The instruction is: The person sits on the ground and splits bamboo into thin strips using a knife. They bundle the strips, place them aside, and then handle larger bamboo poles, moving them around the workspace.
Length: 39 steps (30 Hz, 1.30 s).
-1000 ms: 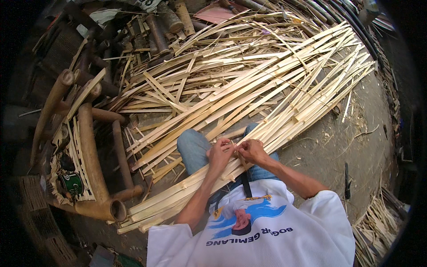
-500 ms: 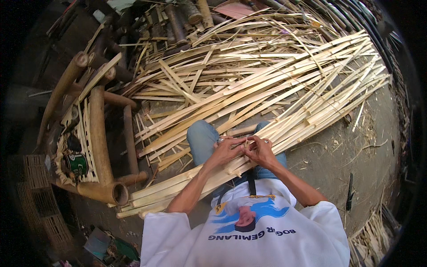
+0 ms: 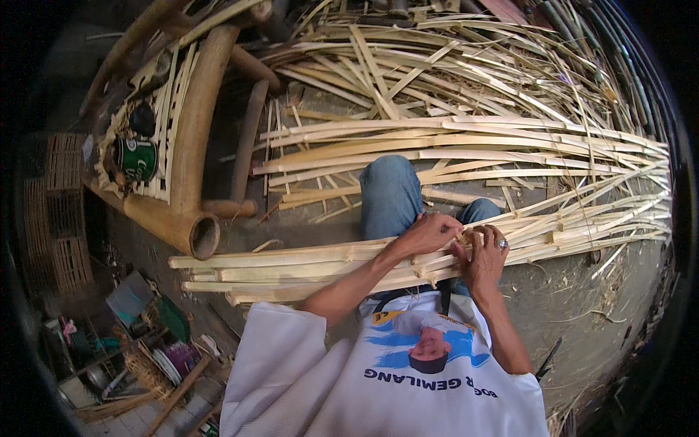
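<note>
Across my lap lies a bundle of long pale bamboo strips (image 3: 306, 256), running from the left of my body to the far right. My left hand (image 3: 435, 231) rests over the bundle's upper edge, with its fingers closed in a pinch. Close beside it, my right hand (image 3: 483, 256), wearing a ring, has its fingers bent at the same spot on the bundle. Between the fingertips shows a small pale twisted bit of bamboo strip (image 3: 463, 237), mostly hidden by the fingers. Both of my knees, in blue jeans (image 3: 389, 193), are beyond the bundle.
More loose bamboo strips (image 3: 466, 156) lie on the floor beyond my knees, with a tangled heap behind them. A thick bamboo frame (image 3: 200, 138) stands at left, with a green can (image 3: 137, 160) among its slats. Mixed household items (image 3: 135, 328) clutter the lower left.
The view has turned, so the strips now run more nearly level and the bamboo frame appears higher. My right hand has turned more upright; both hands stay together at the bundle.
</note>
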Available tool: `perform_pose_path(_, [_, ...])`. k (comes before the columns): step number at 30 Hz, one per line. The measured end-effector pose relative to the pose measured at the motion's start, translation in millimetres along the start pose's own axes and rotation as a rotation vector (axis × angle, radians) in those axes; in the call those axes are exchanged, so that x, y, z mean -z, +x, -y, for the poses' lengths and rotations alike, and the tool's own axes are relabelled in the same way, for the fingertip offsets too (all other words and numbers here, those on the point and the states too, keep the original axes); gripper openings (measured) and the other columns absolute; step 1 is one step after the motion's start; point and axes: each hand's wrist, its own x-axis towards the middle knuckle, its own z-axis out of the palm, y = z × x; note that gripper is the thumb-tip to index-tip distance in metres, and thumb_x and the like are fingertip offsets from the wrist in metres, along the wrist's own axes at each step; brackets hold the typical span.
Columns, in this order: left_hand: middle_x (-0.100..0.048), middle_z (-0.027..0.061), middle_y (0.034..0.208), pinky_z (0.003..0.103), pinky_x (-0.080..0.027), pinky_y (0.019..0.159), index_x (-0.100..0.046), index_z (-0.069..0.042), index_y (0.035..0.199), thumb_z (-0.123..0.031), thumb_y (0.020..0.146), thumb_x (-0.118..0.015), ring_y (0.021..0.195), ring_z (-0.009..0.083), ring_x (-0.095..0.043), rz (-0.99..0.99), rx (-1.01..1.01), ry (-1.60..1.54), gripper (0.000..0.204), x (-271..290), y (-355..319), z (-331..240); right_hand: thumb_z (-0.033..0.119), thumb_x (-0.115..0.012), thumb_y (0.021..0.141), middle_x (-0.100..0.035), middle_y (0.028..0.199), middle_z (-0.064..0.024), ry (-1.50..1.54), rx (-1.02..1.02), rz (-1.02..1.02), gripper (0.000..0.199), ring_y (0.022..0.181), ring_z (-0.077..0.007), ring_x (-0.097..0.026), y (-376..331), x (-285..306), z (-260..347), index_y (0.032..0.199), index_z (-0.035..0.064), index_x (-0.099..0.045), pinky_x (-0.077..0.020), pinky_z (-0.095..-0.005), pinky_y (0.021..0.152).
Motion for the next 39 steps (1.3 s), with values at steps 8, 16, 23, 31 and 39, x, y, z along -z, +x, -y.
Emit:
perform_pose_path(8, [-0.071, 0.014, 0.109, 0.036, -0.049, 0.091, -0.069, -0.006, 0.113, -0.031, 0.095, -0.059, 0.1, 0.0229, -0.066, -0.297, 0.145, 0.058, 0.033, 117, -39, -27, 0.028, -0.065, 0.089, -0.056, 0.104, -0.0171, -0.003, 0.15, 0.129, 0.029, 0.109, -0.0353, -0.05, 5, 12, -4, 0.101, 0.0016, -0.059, -0.0349, -0.0512, 0.097])
perform_pose_path(16, [-0.07, 0.0223, 0.092, 0.044, -0.054, 0.074, -0.072, 0.004, 0.087, -0.022, 0.083, -0.067, 0.08, 0.0305, -0.068, -0.443, 1.007, 0.291, 0.028, 280, -9, 201, 0.022, -0.06, 0.09, -0.059, 0.096, -0.0253, -0.099, 0.274, 0.152, 0.027, 0.101, -0.0402, -0.056, 14, 4, 6, 0.094, -0.0041, -0.059, -0.0377, -0.0538, 0.1])
perform_pose_path(23, [-0.069, 0.0172, 0.086, 0.043, -0.054, 0.07, -0.071, 0.002, 0.089, -0.019, 0.087, -0.061, 0.071, 0.0258, -0.064, -0.565, 1.339, -0.113, 0.023, 195, -43, 297, 0.024, -0.065, 0.087, -0.058, 0.09, -0.0209, -0.088, 0.179, 0.11, 0.028, 0.093, -0.0378, -0.055, 1, 3, 4, 0.087, -0.0028, -0.058, -0.0391, -0.0533, 0.096])
perform_pose_path(31, [-0.067, 0.0115, 0.079, 0.041, -0.054, 0.066, -0.07, -0.002, 0.093, -0.015, 0.092, -0.054, 0.061, 0.0205, -0.059, -0.678, 1.393, -0.408, 0.021, 185, -54, 284, 0.026, -0.065, 0.087, -0.059, 0.089, -0.0179, -0.057, 0.177, 0.078, 0.027, 0.093, -0.0366, -0.055, 4, 5, 7, 0.085, -0.0007, -0.059, -0.0407, -0.0504, 0.091])
perform_pose_path(39, [-0.057, 0.0027, 0.061, 0.034, -0.049, 0.053, -0.065, -0.003, 0.08, -0.013, 0.095, -0.05, 0.05, 0.0131, -0.051, -0.39, 1.004, -0.073, 0.023, 270, -67, 111, 0.04, -0.063, 0.09, -0.063, 0.093, -0.0196, 0.191, 0.002, 0.063, 0.039, 0.089, -0.036, -0.061, 43, 14, 1, 0.09, 0.0005, -0.067, -0.0462, -0.047, 0.084])
